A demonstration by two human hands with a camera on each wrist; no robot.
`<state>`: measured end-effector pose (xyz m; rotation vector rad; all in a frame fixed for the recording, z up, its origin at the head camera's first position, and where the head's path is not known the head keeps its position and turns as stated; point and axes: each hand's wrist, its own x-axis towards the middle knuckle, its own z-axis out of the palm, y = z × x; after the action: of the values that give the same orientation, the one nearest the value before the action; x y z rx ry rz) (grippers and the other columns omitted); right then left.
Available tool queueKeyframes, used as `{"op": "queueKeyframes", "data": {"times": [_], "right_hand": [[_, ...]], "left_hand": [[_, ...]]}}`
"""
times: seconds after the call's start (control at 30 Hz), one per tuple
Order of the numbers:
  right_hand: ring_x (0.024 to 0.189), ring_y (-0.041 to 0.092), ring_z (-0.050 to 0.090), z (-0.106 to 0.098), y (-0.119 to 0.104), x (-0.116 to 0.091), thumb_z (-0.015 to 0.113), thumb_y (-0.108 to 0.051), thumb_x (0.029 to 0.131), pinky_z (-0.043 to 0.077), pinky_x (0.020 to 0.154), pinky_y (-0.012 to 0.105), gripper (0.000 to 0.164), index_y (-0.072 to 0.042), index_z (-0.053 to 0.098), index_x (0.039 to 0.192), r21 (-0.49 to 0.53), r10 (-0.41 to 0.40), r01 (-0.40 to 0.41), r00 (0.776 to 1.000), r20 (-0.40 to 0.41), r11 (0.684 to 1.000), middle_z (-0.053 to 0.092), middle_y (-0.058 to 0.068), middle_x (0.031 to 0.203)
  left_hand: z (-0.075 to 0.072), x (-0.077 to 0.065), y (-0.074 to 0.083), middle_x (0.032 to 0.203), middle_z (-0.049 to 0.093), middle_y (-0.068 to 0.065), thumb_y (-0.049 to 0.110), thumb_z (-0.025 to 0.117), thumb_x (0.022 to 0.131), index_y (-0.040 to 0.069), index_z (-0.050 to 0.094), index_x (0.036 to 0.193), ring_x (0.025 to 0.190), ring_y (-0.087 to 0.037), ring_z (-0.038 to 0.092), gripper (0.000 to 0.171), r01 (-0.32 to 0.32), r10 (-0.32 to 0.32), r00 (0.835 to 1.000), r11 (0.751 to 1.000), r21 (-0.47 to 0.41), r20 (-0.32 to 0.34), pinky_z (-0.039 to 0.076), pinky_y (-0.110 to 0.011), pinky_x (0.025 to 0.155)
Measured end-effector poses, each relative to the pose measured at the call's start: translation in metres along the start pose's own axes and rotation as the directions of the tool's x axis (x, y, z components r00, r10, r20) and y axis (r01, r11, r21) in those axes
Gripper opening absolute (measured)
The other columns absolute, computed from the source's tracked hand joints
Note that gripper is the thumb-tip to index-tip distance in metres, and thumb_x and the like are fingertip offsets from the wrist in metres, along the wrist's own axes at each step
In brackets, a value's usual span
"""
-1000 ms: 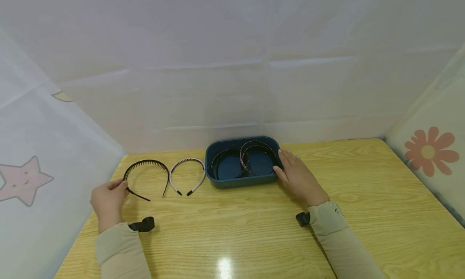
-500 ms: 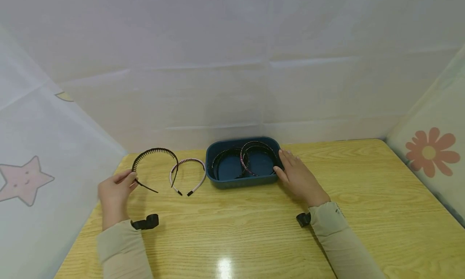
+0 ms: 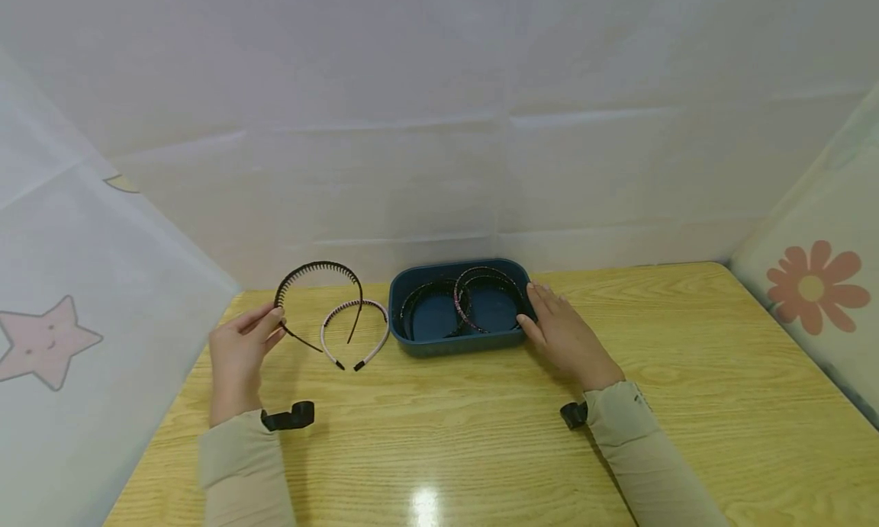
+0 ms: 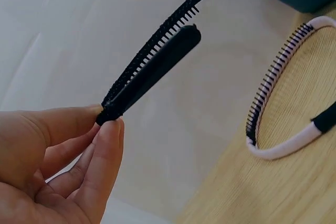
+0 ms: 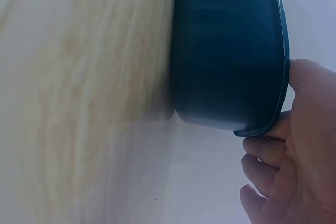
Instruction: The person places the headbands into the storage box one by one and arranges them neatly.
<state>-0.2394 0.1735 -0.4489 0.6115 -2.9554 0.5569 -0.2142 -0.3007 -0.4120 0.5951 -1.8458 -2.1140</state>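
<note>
In the head view my left hand [image 3: 240, 351] pinches a black toothed headband [image 3: 319, 265] by its left side, raised above the table. The left wrist view shows the thumb and fingertips on the black headband [image 4: 157, 77]. Just right of it a pink headband [image 3: 374, 351] with dark teeth lies on the table, partly overlapped by the raised one. My right hand [image 3: 570, 340] rests against the right end of a dark blue plastic basket [image 3: 460, 346]. In the right wrist view, thumb and fingers touch the basket's rim [image 5: 283, 51]. Several dark headbands [image 3: 442, 287] lie inside, one with pink flecks.
The wooden table [image 3: 426, 428] reaches back to a pale wall sheet [image 3: 412, 168]. At the left hangs a sheet with a pink star [image 3: 51, 342], at the right one with a red flower [image 3: 817, 287]. Each wrist carries a black camera strap [image 3: 291, 416].
My left hand has lifted the black headband off the table and carried it right, partly over the pink one. The right hand and the basket have stayed in place.
</note>
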Motion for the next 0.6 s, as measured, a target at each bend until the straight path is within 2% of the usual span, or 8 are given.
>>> {"op": "queueKeyframes", "data": {"times": [0.2,0.6], "right_hand": [[0.153,0.038,0.017,0.001,0.001,0.000,0.041,-0.039,0.111,0.013,0.125,0.053,0.068,0.004,0.020,0.160,0.004,-0.002,0.002,1.000,-0.005,1.000,0.021,0.022,0.165],[0.154,0.038,0.016,0.003,0.003,0.001,0.038,-0.043,0.111,0.014,0.125,0.053,0.070,0.002,0.020,0.160,0.011,0.000,0.000,1.000,-0.006,1.000,0.021,0.021,0.166]], "left_hand": [[0.015,-0.002,-0.002,0.096,0.074,0.005,0.007,0.077,0.091,-0.001,0.069,0.128,0.089,-0.009,0.072,0.039,-0.013,0.014,0.999,0.999,-0.048,0.037,0.060,-0.024,0.079],[0.046,-0.007,-0.008,0.102,0.073,0.001,0.009,0.078,0.089,-0.002,0.068,0.128,0.095,-0.012,0.070,0.042,-0.062,0.070,0.994,0.993,-0.101,0.078,0.059,-0.026,0.085]]}}
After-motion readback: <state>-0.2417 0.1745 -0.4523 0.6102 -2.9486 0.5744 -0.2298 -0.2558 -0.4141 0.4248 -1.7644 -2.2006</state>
